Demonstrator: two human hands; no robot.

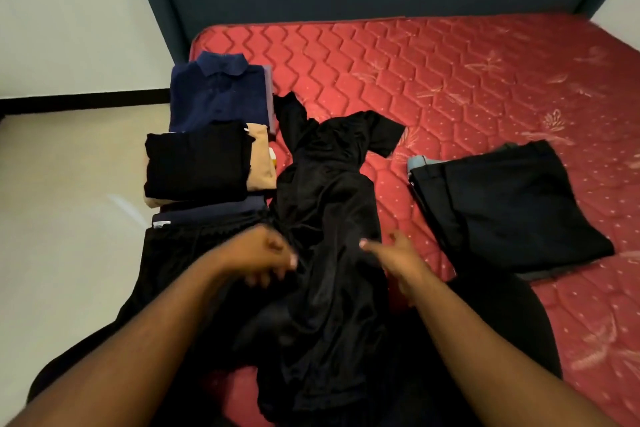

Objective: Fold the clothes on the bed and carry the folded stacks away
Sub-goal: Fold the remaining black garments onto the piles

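My left hand (pixel 266 258) pinches the black shirt (pixel 325 204) on the mattress (pixel 450 80). My right hand (pixel 398 253) rests open-fingered on it. Folded stacks (pixel 207 156) lie left.

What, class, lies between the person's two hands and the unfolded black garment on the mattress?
Nothing visible. The left hand and right hand are both already at the unfolded black garment, which lies spread on the red mattress with no other item on top of it.
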